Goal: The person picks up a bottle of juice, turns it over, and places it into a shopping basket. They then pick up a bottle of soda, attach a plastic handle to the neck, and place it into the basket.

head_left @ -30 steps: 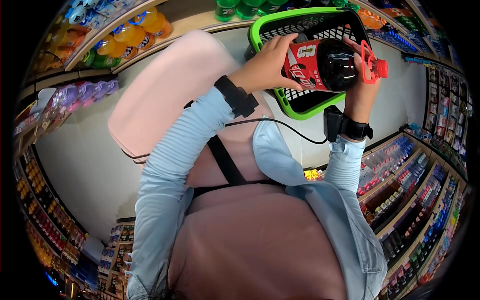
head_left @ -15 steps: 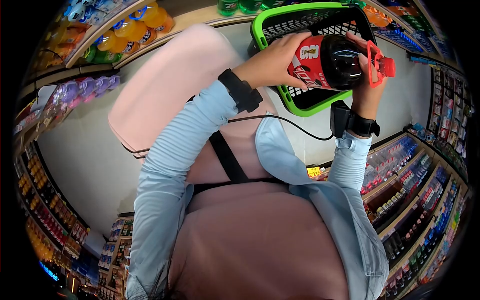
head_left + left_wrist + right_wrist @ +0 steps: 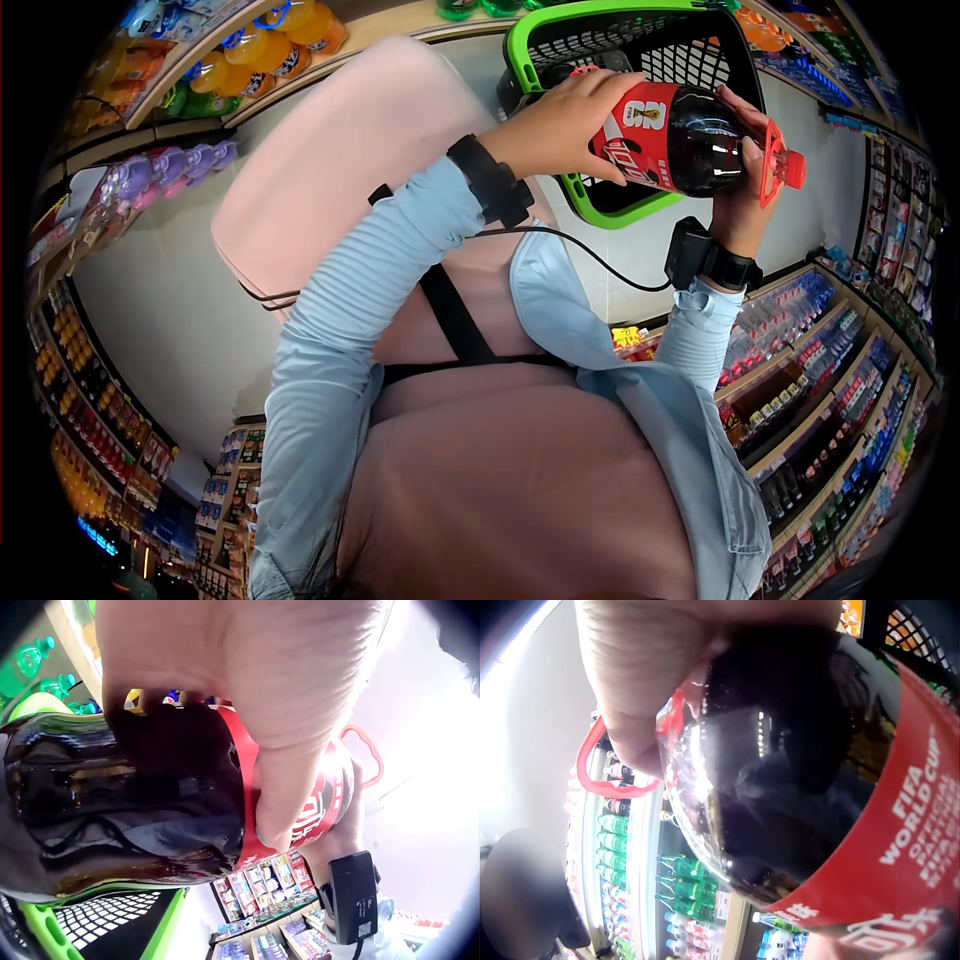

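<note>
A large cola bottle [image 3: 708, 140] with a red label lies sideways above the basket, its red cap and red carry handle [image 3: 771, 165] toward the right. My left hand [image 3: 560, 128] grips it around the label and lower body, thumb across the label in the left wrist view. At the neck end, my right hand [image 3: 738, 205] holds the bottle's shoulder, close to the handle. The right wrist view shows that hand [image 3: 649, 682] over the dark shoulder, most of its fingers hidden. Below the bottle is a black basket with a green rim [image 3: 620, 215].
Inside the basket, a dark thing with a red part [image 3: 590, 72] shows behind my left hand. Shelves with orange drink bottles [image 3: 290, 50] and green bottles [image 3: 500, 6] run along the far side. More stocked shelves [image 3: 800, 400] stand at right. A black cable [image 3: 590, 255] hangs between my wrists.
Both hands have carried the bottle a little to the right relative to the basket. More of the basket's inside, with the dark and red thing, now shows behind the left hand.
</note>
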A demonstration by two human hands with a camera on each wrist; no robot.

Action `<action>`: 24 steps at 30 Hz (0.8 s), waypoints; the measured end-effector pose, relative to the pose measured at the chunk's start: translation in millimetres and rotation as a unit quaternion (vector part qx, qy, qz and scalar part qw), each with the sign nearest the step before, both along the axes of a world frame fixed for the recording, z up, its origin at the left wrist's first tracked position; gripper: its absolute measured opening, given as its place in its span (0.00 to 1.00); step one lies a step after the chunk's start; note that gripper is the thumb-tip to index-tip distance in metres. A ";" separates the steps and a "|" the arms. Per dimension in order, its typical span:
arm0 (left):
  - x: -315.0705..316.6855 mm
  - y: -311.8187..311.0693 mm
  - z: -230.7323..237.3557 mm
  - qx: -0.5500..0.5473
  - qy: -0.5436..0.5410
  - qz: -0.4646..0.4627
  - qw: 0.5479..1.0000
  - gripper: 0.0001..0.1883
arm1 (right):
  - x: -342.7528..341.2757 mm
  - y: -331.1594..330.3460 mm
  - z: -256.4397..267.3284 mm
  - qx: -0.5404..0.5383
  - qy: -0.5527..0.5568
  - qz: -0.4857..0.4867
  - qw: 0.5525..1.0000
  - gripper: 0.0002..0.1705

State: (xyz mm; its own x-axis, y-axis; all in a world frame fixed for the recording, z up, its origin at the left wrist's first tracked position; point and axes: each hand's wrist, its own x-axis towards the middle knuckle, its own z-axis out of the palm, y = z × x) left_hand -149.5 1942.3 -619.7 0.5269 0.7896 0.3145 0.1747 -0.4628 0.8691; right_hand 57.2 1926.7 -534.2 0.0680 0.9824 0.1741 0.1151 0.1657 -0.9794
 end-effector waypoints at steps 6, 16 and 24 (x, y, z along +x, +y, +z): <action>-1.8 0.3 2.2 -0.022 0.011 -0.002 1.000 0.54 | -2.7 2.0 2.4 -0.010 -0.015 -0.002 1.000 0.20; -5.0 -1.7 -1.7 -0.009 0.018 0.008 1.000 0.55 | -8.9 5.9 1.5 -0.001 -0.035 -0.004 0.999 0.22; -9.8 -0.2 -7.7 -0.031 -0.009 0.028 0.999 0.55 | -30.4 16.4 14.6 -0.018 -0.062 -0.007 0.998 0.25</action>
State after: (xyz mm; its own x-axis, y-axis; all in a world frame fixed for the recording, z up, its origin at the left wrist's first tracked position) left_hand -159.3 1942.1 -627.4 0.4758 0.8361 0.2729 0.1820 -0.3971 0.8995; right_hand 26.8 1943.1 -519.6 0.0613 0.9873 0.1466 0.2371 0.1283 -0.9630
